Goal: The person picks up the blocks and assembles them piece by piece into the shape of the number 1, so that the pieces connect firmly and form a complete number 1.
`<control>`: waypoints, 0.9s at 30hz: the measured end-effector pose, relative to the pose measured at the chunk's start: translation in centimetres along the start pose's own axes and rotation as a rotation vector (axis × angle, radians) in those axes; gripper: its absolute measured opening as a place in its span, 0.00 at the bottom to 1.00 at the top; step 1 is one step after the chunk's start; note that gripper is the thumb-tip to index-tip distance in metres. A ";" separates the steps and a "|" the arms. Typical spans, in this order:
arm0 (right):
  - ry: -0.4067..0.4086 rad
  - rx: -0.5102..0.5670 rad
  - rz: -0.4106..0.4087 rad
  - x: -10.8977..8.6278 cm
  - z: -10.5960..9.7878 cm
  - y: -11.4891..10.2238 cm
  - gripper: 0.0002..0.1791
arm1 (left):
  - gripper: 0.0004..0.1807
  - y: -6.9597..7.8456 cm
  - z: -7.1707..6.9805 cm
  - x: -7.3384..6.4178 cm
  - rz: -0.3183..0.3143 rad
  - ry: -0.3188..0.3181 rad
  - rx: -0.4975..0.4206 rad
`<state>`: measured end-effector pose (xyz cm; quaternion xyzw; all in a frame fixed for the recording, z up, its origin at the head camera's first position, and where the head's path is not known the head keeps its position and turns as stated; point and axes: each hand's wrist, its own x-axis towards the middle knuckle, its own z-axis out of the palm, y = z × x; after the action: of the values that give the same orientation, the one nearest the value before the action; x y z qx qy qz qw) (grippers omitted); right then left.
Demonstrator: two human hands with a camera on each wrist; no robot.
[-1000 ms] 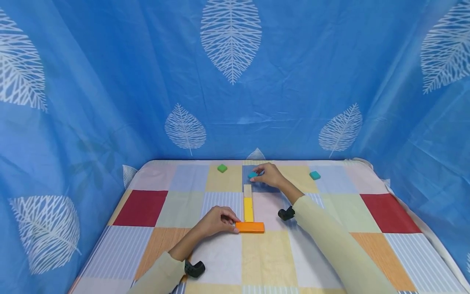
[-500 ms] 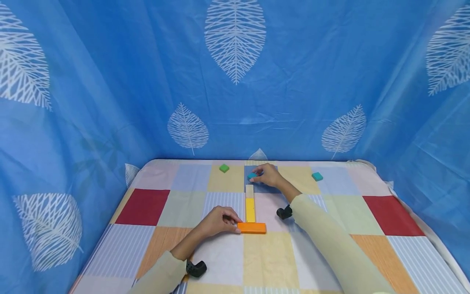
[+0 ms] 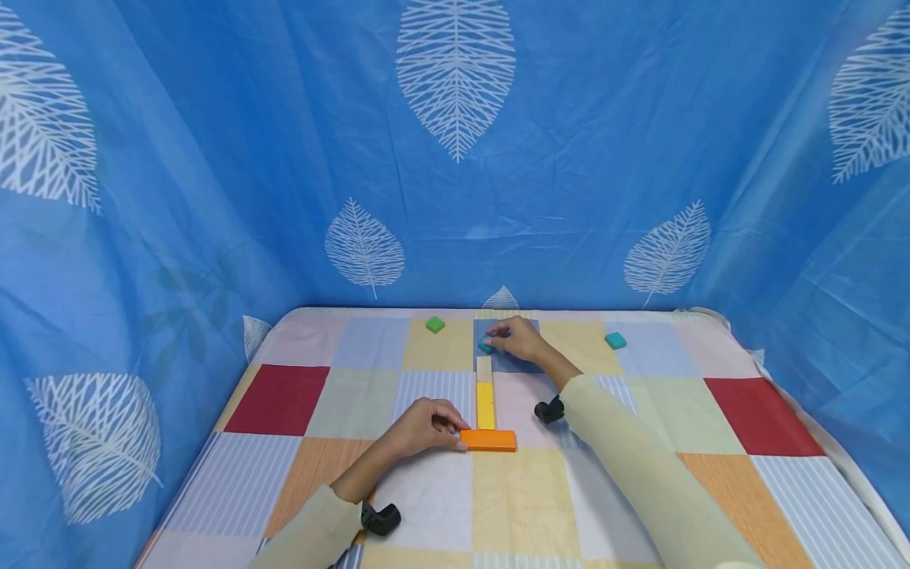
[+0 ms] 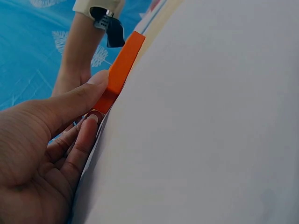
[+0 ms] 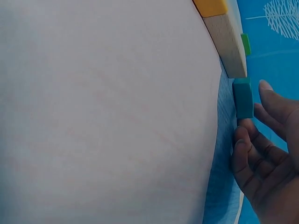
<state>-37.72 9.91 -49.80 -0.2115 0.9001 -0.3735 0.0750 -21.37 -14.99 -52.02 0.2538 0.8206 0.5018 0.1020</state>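
Observation:
My left hand (image 3: 419,428) pinches the left end of a flat orange block (image 3: 490,441) between thumb and fingers; the left wrist view shows the thumb on the block's edge. A yellow block (image 3: 485,407) stretches away from the orange one, with a bare wood block (image 3: 484,369) at its far end. Beyond that sits a small teal block (image 5: 242,98), close to the wood block's end. My right hand (image 3: 520,340) is at this teal block. In the right wrist view its thumb is apart from the block, while a fingertip touches the near end.
A green block (image 3: 435,325) lies at the back, left of the row. Another teal block (image 3: 614,341) lies at the back right. A patchwork cloth (image 3: 526,506) covers the table, and blue leaf-print curtains (image 3: 455,221) hang around it.
The teal block at my right hand has come slightly nearer the wood block, and the right fingers have shifted on it. My left hand and the orange block stay put.

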 end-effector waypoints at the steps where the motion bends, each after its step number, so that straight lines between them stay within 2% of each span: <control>1: 0.005 0.000 -0.001 0.1 0.0 0.0 0.16 | 0.11 0.0 0.0 0.0 0.000 0.000 -0.002; 13: 0.050 -0.014 -0.015 0.3 0.4 0.2 0.11 | 0.13 -0.1 0.2 -0.1 -0.001 0.020 -0.025; 27: 0.064 -0.005 0.002 0.2 0.7 -0.1 0.10 | 0.11 -0.3 -0.1 0.1 -0.002 0.004 -0.024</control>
<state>-37.71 9.33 -50.23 -0.1989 0.9031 -0.3778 0.0460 -21.56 -15.09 -52.22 0.2508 0.8151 0.5118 0.1038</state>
